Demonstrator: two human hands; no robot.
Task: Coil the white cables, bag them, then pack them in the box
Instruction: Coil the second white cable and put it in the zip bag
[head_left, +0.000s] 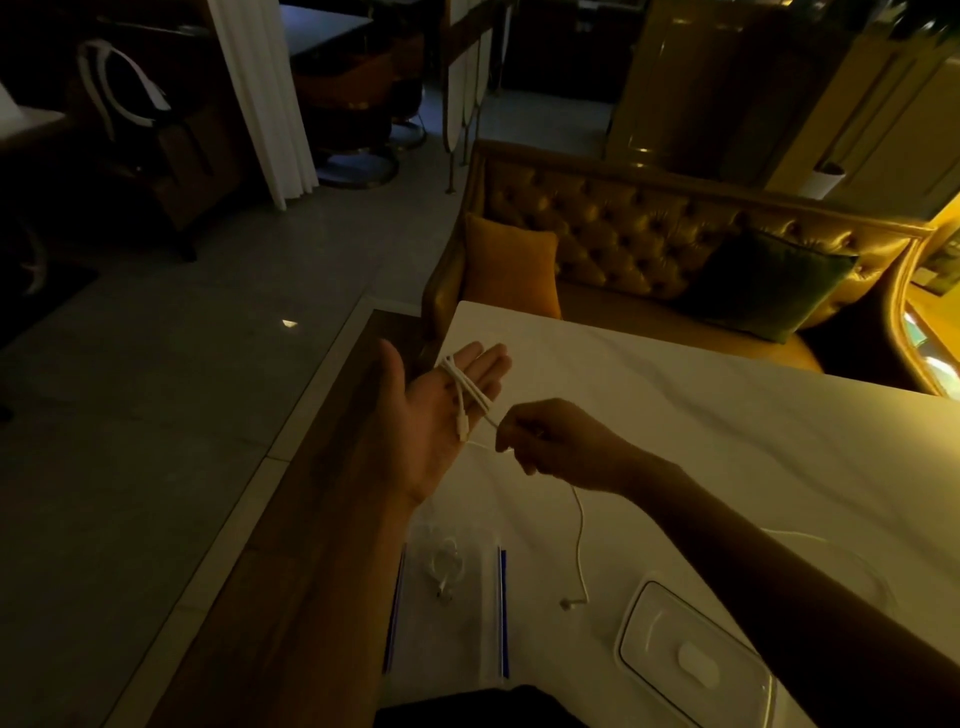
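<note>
My left hand (431, 415) is held palm up above the table's left edge, fingers straight. A white cable (464, 400) is looped a few turns around those fingers, one plug lying on the palm. My right hand (556, 441) pinches the same cable just right of the palm. The cable's loose tail hangs from it down to the table and ends in a plug (566, 604). On the table below lies a clear zip bag (467, 639) with blue seal strips, holding a coiled white cable (445, 569). A clear plastic box (691, 660) sits to the right of the bag.
The white table (701, 415) has a dark wooden edge on its left. A gold tufted sofa (649, 244) with an orange and a green cushion stands behind it. Another thin white cable (810, 535) runs under my right forearm. Grey floor lies to the left.
</note>
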